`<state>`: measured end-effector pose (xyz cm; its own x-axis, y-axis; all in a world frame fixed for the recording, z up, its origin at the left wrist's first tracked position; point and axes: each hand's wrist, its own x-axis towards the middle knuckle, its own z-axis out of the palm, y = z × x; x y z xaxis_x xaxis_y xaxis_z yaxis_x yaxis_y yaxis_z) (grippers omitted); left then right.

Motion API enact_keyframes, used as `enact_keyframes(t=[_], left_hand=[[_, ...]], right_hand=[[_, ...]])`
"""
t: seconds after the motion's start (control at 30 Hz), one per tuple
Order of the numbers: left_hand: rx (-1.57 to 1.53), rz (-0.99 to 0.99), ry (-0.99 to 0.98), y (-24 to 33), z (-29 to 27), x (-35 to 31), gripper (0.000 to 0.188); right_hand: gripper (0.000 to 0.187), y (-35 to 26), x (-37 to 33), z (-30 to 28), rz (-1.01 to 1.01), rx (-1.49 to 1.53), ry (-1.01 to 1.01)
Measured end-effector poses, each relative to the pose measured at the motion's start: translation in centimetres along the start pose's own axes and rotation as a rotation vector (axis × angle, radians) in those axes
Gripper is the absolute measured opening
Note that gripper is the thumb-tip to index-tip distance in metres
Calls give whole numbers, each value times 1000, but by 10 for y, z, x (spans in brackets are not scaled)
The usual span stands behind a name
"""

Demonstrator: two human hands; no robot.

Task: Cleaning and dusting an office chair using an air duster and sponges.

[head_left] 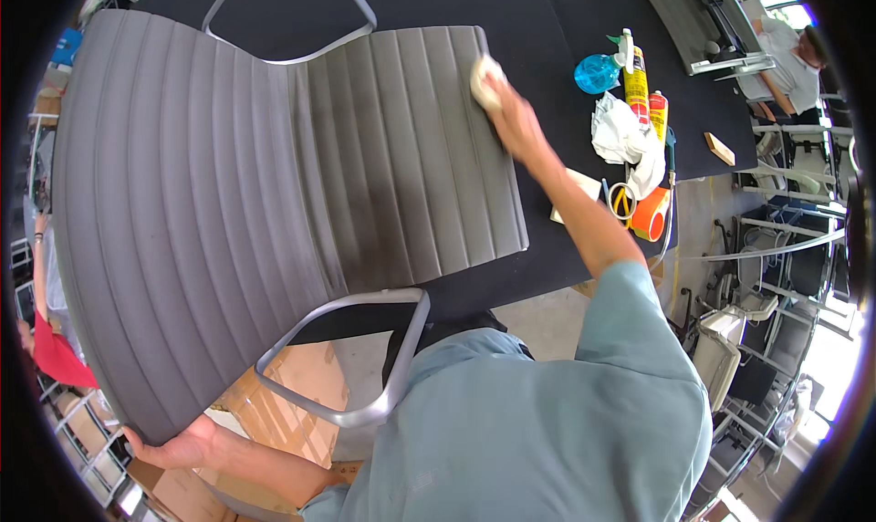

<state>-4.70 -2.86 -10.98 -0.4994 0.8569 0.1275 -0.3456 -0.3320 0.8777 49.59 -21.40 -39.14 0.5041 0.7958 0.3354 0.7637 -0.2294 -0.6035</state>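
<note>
A grey ribbed office chair (201,184) lies on its side across a black-covered table, with its backrest to the left and its seat (401,120) to the right. My left hand (182,444) grips the near corner of the backrest, the fingers partly hidden beneath it. In my right hand (517,125) is a folded cream-white cloth (485,79), pressed against the far right edge of the seat. A silver armrest loop (415,330) sticks out toward me, and a second armrest loop (365,15) is on the far side. Darker patches show on the seat's near part.
Right on the table (511,11) are a blue spray bottle (598,73), yellow-red tubes (636,88), crumpled white cloths (620,134), an orange tape roll (650,214) and a wooden block (720,148). Cardboard boxes (301,394) stand below. Two people and stacked chair frames (776,294) are around.
</note>
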Motion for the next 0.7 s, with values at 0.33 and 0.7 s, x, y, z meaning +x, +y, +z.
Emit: enact_keyframes(t=[0.33, 0.7], left_hand=[[9, 10, -39, 1, 10, -5, 54], [-62, -19, -110, 10, -8, 2, 48]], right_hand=[[82, -101, -168, -69, -91, -143, -440], [58, -70, -63, 6, -128, -167, -124]])
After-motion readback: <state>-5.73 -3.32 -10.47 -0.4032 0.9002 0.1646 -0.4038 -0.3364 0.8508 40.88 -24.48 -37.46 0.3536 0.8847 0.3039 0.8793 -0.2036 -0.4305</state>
